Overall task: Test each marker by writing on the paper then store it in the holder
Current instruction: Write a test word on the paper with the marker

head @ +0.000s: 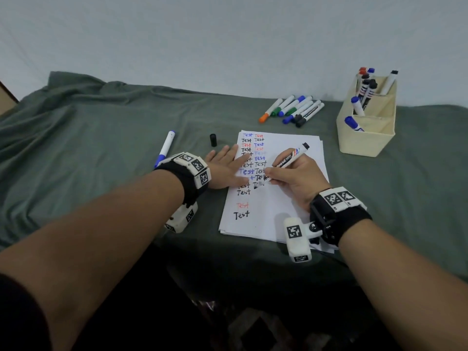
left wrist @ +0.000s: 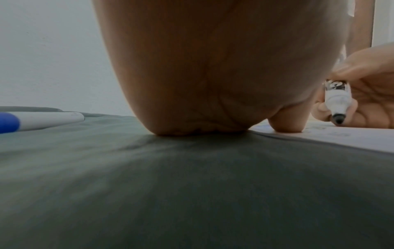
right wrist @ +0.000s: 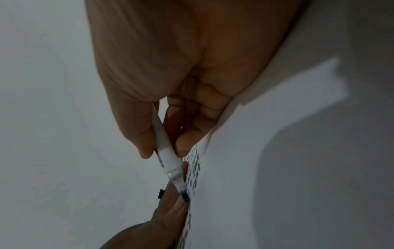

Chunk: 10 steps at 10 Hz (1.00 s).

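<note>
A blue-capped white plastic marker (head: 165,148) lies alone on the creased grey-green cloth (head: 101,127) at the left of the bench. Just right of it the left hand (head: 224,168) lies flat, fingers straight, pressing the left edge of the white paper stack (head: 291,219); a loose black cap (head: 213,140) stands on the cloth beyond its fingertips. The sheet carries two columns of "Test" in black, blue and red (the right column is shorter). The right hand (head: 295,181) pinches an uncapped black whiteboard marker (head: 288,159), felt tip on the paper at the foot of that column, so this test looks half written. Farther right, a loose row of smooth capped markers (head: 293,110) waits, apparently untested. At the far right the cream stepped box holder (head: 367,133) already keeps several markers, so the job seems about half finished.
</note>
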{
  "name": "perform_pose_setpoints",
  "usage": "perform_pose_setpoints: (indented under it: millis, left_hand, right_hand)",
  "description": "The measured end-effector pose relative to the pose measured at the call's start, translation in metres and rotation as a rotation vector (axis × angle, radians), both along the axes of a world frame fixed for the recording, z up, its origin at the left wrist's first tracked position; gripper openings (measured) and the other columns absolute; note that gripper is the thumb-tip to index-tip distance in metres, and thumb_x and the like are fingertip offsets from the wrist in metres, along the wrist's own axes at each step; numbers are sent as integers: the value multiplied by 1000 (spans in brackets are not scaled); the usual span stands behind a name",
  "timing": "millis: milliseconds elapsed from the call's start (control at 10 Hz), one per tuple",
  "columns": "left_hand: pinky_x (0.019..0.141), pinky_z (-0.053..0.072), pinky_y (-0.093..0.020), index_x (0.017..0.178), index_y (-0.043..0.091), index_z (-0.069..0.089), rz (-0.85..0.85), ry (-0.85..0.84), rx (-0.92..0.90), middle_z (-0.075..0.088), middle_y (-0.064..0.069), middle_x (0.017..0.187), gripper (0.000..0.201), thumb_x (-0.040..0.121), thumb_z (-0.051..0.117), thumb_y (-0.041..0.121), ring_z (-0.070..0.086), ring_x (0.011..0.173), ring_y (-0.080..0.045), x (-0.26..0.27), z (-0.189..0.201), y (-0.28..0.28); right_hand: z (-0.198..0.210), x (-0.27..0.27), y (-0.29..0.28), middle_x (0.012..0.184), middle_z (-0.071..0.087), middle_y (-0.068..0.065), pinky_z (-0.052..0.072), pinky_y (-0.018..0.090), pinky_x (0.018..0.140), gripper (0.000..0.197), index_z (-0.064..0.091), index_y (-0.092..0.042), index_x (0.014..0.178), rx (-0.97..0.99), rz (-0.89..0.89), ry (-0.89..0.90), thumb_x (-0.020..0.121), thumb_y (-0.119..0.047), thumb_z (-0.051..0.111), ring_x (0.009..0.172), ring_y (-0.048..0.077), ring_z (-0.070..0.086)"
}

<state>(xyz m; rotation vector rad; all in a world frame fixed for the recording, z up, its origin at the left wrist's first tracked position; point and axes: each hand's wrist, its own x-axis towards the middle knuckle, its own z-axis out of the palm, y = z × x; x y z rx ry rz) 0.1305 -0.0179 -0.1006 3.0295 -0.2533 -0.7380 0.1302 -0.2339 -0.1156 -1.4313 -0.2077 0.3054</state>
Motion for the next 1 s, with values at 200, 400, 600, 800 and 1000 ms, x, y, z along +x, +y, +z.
perform_pose_setpoints:
  millis: [200, 400, 600, 800, 1000]
  left_hand:
    - [121, -9, -44, 153, 37, -14, 11, -6, 7, -26, 3, 161, 79, 95, 31, 66, -22, 148, -17, 1, -2, -1]
    - [121, -10, -44, 153, 38, -14, 15, -3, 11, -26, 3, 161, 79, 95, 31, 67, -23, 148, -17, 2, -3, -1]
    - [121, -10, -44, 153, 38, -15, 18, 4, 10, -27, 3, 161, 80, 95, 31, 68, -23, 148, -16, 2, -4, 0]
    - [121, -10, -44, 153, 38, -14, 18, 7, -3, -27, 3, 161, 79, 95, 32, 67, -23, 148, -16, 0, -1, 0]
    - [121, -10, -44, 153, 38, -15, 22, 16, -4, -28, 4, 160, 79, 96, 32, 66, -24, 147, -15, -2, 1, -2]
  right_hand:
    - [3, -3, 2, 68, 72, 4, 54, 21, 56, 32, 69, -26, 65, -125, 19, -63, 78, 1, 81, 61, 15, 69]
    - [5, -3, 1, 74, 75, 6, 57, 22, 61, 29, 68, -20, 69, -97, 4, -57, 80, 3, 80, 67, 17, 73]
    - [-1, 0, 0, 72, 73, 10, 57, 25, 64, 26, 65, -22, 70, -154, -14, -103, 78, -3, 82, 68, 19, 72]
    - [-1, 1, -1, 71, 72, 8, 55, 25, 63, 28, 67, -25, 65, -168, -21, -98, 77, -4, 82, 67, 19, 70]
    - [-1, 0, -2, 69, 72, 5, 56, 25, 64, 29, 65, -25, 66, -172, -53, -112, 78, -4, 81, 67, 18, 69]
